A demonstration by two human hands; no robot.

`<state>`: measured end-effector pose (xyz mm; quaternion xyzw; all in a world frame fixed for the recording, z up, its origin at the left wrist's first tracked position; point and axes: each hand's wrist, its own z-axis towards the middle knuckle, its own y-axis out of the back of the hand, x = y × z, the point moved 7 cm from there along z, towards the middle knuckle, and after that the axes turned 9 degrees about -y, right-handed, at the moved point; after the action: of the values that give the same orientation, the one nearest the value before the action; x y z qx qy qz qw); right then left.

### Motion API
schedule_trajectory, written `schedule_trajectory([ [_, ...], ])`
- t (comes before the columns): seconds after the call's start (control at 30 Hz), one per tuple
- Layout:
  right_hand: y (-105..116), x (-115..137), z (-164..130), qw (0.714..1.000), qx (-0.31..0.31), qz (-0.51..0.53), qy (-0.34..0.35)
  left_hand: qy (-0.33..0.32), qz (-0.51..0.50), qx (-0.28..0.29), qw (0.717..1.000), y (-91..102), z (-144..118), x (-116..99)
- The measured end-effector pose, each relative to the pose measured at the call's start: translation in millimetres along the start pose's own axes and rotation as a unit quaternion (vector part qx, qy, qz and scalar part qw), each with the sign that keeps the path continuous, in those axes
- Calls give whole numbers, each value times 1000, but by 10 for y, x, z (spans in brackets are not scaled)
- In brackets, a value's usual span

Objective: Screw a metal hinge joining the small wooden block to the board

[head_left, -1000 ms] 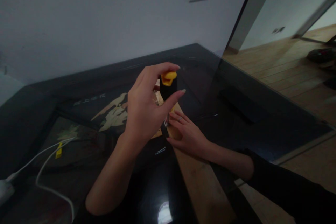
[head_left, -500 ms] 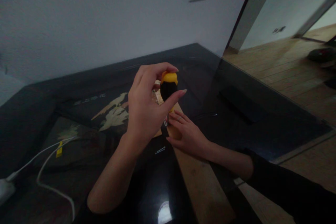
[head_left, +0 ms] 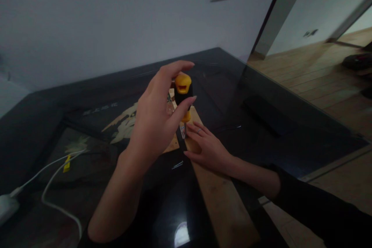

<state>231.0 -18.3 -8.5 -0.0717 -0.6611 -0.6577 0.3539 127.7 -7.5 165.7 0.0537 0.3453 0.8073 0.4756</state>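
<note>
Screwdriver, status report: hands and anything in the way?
Left hand fingers around upright screwdriver handle. Right hand flat on plank, steadying near the tip. Nothing in the way.

Head-worn view, close, downward-facing

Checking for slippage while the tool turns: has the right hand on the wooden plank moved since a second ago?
No. The right hand lies flat on the wooden plank, at the same spot beside the screwdriver shaft.

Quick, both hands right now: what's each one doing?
Left hand: fingers loosely curled around the upright screwdriver handle, gripping it.
Right hand: open, flat on the wooden plank, fingertips by the screwdriver's tip.
</note>
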Motion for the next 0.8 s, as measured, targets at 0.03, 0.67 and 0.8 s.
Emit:
schedule_trajectory([
  [0.03, 1, 2, 1, 1000, 0, 2, 1, -7, -8, 14, 1000, -4, 1, -7],
  [0.67, 18, 24, -2, 1000, 6, -8, 8, 12, -74, -41, 996, -81, -24, -38],
  [0.8, 10, 3, -6, 1000, 2, -3, 6, 34, -87, -65, 993, -106, -66, 10],
])
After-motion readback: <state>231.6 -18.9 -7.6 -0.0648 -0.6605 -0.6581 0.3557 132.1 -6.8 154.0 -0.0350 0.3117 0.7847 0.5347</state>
